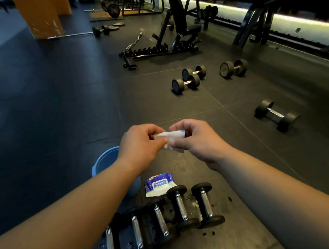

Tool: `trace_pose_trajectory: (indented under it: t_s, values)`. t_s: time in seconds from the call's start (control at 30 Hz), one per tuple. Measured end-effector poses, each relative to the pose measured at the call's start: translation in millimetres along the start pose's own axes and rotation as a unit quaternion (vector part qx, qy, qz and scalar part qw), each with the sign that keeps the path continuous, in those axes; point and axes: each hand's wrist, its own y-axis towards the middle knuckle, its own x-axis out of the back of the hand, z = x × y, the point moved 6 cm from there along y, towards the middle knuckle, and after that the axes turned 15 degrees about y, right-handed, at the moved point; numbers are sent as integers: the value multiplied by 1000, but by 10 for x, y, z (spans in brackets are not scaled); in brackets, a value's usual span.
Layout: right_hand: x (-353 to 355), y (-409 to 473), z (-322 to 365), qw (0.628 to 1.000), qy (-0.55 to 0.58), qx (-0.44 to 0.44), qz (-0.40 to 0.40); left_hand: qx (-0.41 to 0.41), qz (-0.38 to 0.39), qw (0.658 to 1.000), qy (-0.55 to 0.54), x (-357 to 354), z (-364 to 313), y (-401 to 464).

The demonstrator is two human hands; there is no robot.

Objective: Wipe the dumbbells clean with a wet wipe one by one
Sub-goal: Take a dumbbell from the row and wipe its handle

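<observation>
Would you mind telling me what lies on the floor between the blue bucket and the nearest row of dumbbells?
In the head view, the purple wet wipe pack lies between the blue bucket and the row of dumbbells, touching the nearest weight's end.

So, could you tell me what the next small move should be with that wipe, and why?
Probably pull the wet wipe open flat: the left hand and right hand pinch it still bunched, above the row of dumbbells that lies untouched on the floor beside the wipe pack.

White wet wipe (170,136), purple-and-white wipe pack (159,184), blue bucket (105,160), black dumbbells (204,204) with chrome handles
</observation>
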Motion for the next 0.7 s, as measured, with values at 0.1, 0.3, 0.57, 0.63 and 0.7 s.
trace_pose_trajectory:
  t_s: [0.1, 0.3, 0.57, 0.63, 0.7]
  values:
    - [109, -6, 22, 999, -25, 19, -41, 18, 12, 999, -34, 24, -15, -24]
    - [186, -117, 71, 993, 111, -25, -39, 60, 93, 982, -152, 23, -271, -111]
    - [297, -411, 157, 978, 207, -6, -29, 157, 92, 947, -265, -36, -552, -285]
    - [346, -469, 168, 976, 214, 3, -49, 161, 98, 939, -289, -44, -620, -333]
    - [366, -520, 167, 966, 249, -12, -68, 164, 101, 930, -312, -51, -664, -355]
